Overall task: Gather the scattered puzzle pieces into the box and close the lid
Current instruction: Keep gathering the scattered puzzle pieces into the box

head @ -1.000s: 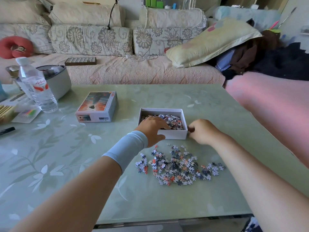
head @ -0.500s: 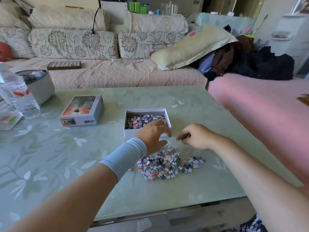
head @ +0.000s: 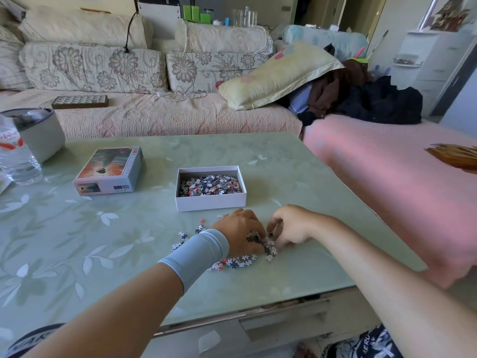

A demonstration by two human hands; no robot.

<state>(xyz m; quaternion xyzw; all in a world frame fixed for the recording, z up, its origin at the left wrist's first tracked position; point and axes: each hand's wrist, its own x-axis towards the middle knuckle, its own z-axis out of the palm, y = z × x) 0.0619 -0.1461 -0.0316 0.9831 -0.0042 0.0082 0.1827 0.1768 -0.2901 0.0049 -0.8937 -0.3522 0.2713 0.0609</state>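
An open white box (head: 210, 202) stands mid-table, partly filled with small puzzle pieces. Its printed lid (head: 109, 170) lies separately to the left. A pile of loose puzzle pieces (head: 236, 262) lies on the table in front of the box. My left hand (head: 238, 232), with a pale blue wristband, and my right hand (head: 290, 227) sit together over the pile, fingers curled around a clump of pieces between them. Much of the pile is hidden under my hands.
On the green glass table (head: 103, 241), a water bottle (head: 15, 156) and a grey-white pot (head: 38, 133) stand at the far left. A sofa (head: 154, 109) runs behind; a pink bed (head: 400, 177) borders the right edge.
Both hands came back from the box's front edge to the loose pile and closed together on pieces. The view swung right and moved nearer.
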